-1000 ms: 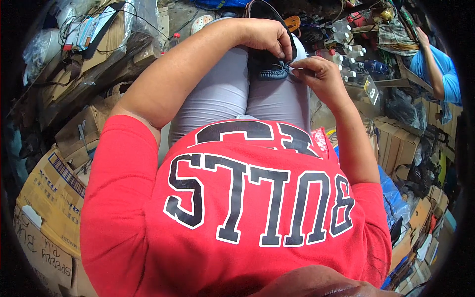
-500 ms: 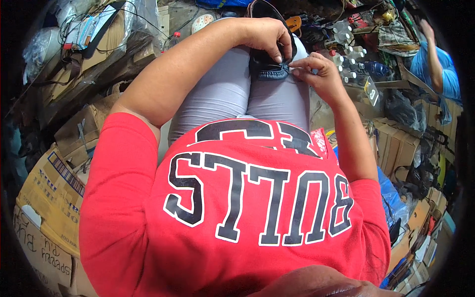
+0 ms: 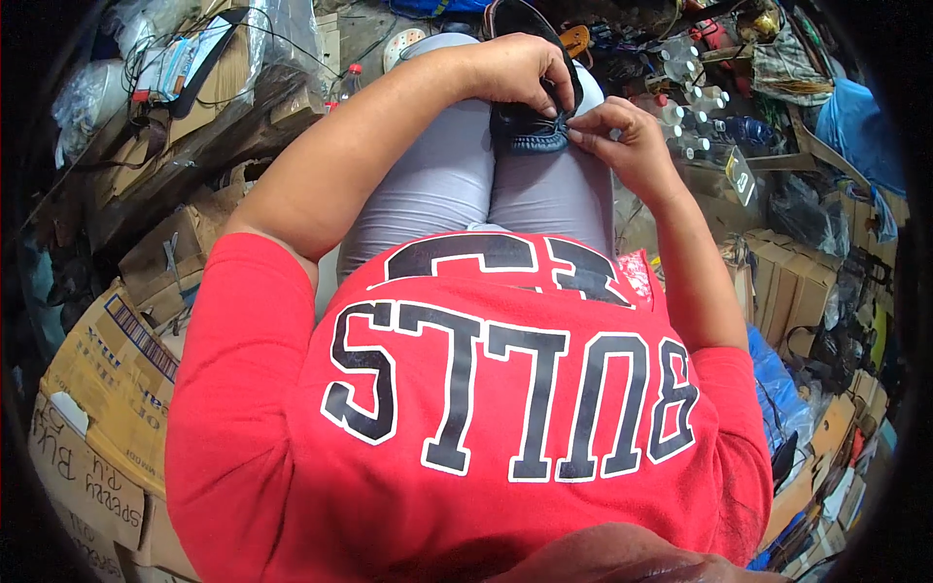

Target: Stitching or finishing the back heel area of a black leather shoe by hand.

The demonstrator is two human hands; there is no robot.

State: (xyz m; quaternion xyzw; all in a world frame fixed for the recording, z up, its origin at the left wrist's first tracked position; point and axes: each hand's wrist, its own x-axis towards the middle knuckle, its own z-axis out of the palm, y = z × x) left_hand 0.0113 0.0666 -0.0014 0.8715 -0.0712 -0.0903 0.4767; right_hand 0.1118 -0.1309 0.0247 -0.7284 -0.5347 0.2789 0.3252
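Observation:
A dark moccasin-style shoe (image 3: 537, 144) with a stitched toe rests across my thighs, its toe turned toward me. My left hand (image 3: 530, 76) reaches over the shoe's opening from the left, thumb and fingers pinched at the lace (image 3: 561, 126) above the toe. From the right, my right hand (image 3: 622, 136) pinches at the same lace with thumb and forefinger. Both sets of fingertips are close together at the small lace knot or bow. The finest part of the lace is too small to make out, and my left hand hides part of the shoe.
Cardboard boxes (image 3: 107, 379) stand at the left, with more flattened cardboard (image 3: 787, 282) at the right. Several small bottles (image 3: 685, 107) cluster beyond my right hand. A red-capped bottle (image 3: 350, 83) stands beside my left forearm. Blue cloth (image 3: 855, 131) shows at the far right.
My right hand has shifted slightly at the lace, while my left hand keeps its pinch. Another person's bare arm at the far right has gone from view. The whole view has moved slightly.

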